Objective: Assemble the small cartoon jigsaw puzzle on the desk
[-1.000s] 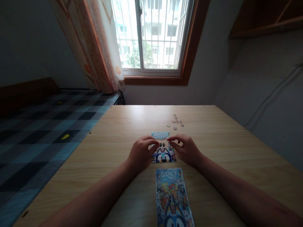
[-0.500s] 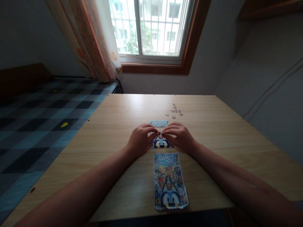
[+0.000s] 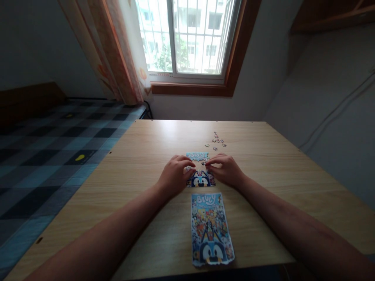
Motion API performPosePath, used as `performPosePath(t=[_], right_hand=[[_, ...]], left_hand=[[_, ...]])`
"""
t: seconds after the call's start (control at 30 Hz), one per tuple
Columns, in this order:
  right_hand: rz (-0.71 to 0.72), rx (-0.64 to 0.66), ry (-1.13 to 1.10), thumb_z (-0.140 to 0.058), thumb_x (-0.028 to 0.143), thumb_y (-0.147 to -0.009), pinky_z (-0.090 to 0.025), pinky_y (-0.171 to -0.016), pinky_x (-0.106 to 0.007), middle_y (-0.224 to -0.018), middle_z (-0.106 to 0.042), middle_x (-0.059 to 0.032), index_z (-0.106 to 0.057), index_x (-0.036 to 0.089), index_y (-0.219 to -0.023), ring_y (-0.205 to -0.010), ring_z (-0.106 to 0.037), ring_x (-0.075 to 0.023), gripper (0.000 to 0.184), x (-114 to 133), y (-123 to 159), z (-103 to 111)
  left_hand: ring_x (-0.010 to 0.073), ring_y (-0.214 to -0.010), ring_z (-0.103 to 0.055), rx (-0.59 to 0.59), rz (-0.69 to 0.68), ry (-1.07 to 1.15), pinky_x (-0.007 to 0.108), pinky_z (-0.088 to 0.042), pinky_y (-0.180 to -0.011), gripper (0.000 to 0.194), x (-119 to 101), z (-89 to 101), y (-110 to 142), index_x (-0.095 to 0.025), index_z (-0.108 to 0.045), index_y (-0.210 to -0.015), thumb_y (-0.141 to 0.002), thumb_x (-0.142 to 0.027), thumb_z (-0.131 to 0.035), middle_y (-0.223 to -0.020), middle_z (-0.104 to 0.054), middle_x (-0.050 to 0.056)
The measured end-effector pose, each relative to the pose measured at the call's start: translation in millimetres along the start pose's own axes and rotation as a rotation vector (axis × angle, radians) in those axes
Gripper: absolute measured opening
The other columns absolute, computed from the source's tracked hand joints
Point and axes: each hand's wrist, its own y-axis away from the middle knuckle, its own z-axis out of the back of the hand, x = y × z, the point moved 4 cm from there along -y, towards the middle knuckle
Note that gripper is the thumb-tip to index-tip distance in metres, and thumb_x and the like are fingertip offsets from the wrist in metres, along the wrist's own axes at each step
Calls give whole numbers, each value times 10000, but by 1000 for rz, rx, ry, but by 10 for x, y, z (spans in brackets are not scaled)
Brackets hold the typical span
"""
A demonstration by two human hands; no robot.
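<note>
A partly assembled jigsaw puzzle (image 3: 200, 180) lies on the table between my hands, with a blue dog's face on its lower part. Bare table shows between that part and the puzzle's upper strip (image 3: 197, 155). My right hand (image 3: 225, 168) pinches a small dark puzzle piece (image 3: 203, 164) over this gap. On the other side, my left hand (image 3: 175, 173) rests by the puzzle's left edge, thumb and index finger apart with nothing visible between them. Nearer to me lies a printed picture sheet (image 3: 211, 230) with the same dog and the word "Bluey".
Several loose puzzle pieces (image 3: 218, 141) are scattered beyond the puzzle, slightly to the right. The wooden table (image 3: 146, 156) has a bed (image 3: 73, 140) with a checked cover along its left. A barred window (image 3: 196, 39) and a curtain (image 3: 108, 50) are behind it.
Both hands came together at a dark piece over the gap, then parted slightly; the piece is now at my right fingertips and my left fingers have spread. The camera view tilted down, then slightly up.
</note>
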Motion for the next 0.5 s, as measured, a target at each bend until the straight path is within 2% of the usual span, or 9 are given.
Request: performPosePath(t=[0.23,0.5], right_hand=[[48,87,14,-719,236,-859,-511,-819,-375,-868,-791,-32,-807,268,-856,-832,-687,-202,95,-36,-18,-64],[120,118,62,-721,209,-861,-513,-820,-354,-870,-790,-23,-811,279,-848,-824,-669,-198,114,-20,-82,-168]], left_hand=[[258,-1037,-620,81,-31,-71,492,-518,-954,44,13,-60,9,-279,-772,-815,-808,-237,-761,-1093,-728,43],[265,-1052,-626,86,-37,-59,502,-512,-973,64,22,-65,12,-289,-774,-807,-792,-227,-771,-1095,-729,41]])
